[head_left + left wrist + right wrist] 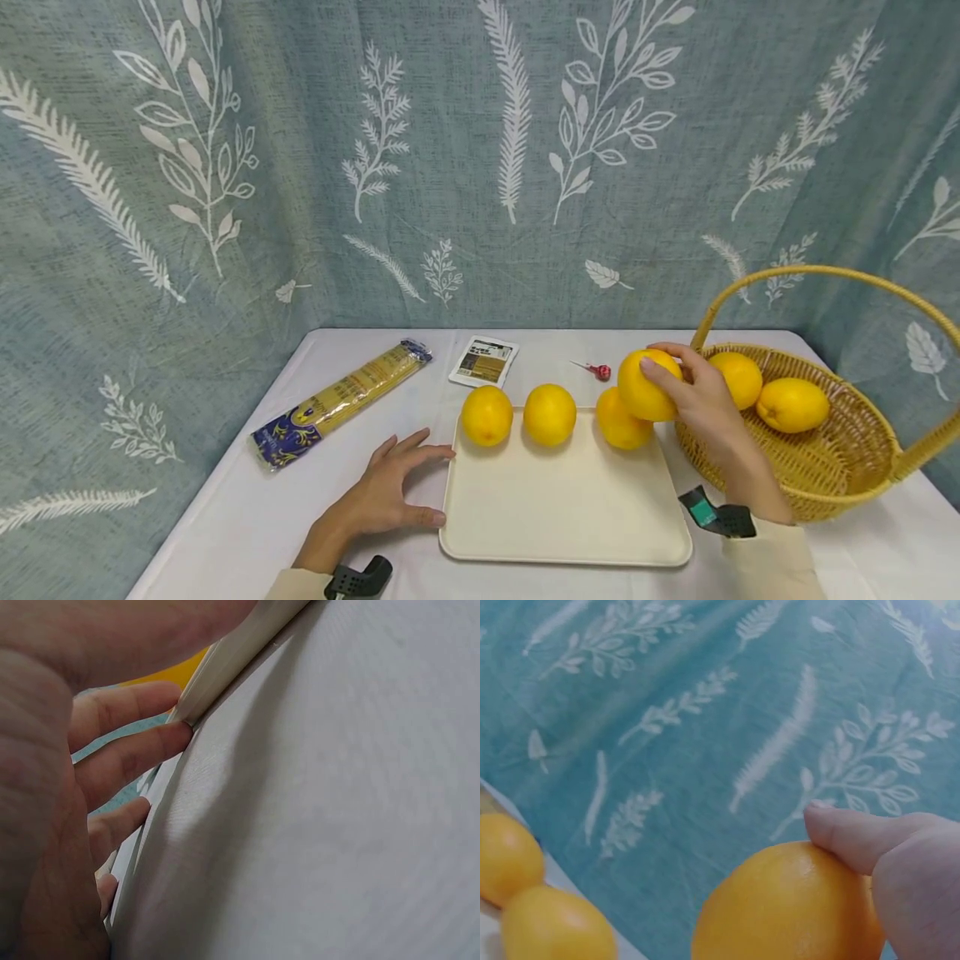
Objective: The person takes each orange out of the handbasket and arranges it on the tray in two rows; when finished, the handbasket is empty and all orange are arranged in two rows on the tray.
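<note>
My right hand point(708, 404) grips an orange point(649, 383), its thumb across the near side. That orange is held up over the tray's far right corner and overlaps another orange point(621, 423) lying there. Two more oranges, one at the far left corner point(487, 416) and one beside it point(550, 415), sit along the far edge of the cream tray point(562, 508). In the right wrist view the held orange point(787, 907) fills the bottom, under my thumb. My left hand point(386, 492) is spread at the tray's left edge, fingertips right at the rim and nothing in its grasp.
A wicker basket point(862, 400) with a tall handle stands at the right, holding two oranges point(792, 406). A spaghetti packet point(341, 404) lies at the left. Behind the tray are a flat white packet point(484, 362) and a small red lollipop point(600, 372). A patterned curtain point(465, 167) hangs behind.
</note>
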The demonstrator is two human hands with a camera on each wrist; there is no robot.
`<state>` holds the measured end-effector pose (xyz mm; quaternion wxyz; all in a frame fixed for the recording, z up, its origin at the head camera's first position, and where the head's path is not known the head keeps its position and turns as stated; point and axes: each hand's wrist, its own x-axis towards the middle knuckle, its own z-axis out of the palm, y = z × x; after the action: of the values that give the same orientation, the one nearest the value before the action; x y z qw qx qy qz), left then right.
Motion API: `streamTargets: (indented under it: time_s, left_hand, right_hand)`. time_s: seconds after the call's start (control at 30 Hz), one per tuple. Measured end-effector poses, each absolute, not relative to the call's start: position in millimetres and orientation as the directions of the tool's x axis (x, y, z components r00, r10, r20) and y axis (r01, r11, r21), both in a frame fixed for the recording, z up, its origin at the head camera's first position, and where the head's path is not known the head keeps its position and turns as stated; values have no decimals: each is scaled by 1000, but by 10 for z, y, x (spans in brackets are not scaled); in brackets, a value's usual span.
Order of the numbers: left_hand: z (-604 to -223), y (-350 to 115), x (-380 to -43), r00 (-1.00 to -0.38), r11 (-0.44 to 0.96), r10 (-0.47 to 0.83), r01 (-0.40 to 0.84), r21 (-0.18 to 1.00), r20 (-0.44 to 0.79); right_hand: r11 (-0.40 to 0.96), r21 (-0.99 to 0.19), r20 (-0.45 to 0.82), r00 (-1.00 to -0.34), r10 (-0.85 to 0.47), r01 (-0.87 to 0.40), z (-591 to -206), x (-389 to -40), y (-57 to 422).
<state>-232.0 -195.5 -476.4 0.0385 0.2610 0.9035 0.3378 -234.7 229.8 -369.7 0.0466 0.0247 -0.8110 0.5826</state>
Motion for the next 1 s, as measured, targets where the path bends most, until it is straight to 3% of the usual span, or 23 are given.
streamTargets:
  time_s: [0.23,0.67,0.83,1.0]
  left_hand:
    - [-4772,-1956,-2321,-866,636,492,431,640,94]
    - [-4755,-1972,-2322,-853,614,512,448,650,104]
    - [-4736,-1965,-2313,-858,616,504,435,657,94]
    - [-4729,-1972,-2308,-859,615,504,430,661,90]
  right_hand:
    - [137,-990,38,-999,-38,-42,-3662,-2341,2035]
    - [-116,-991,-23,-932,-362,70,-3670,-2254,1550]
    - [-105,-986,-70,-888,-454,132,-3727,-2243,1407]
    - [37,-988,-148,-878,-455,148,-3836,-2221,1234]
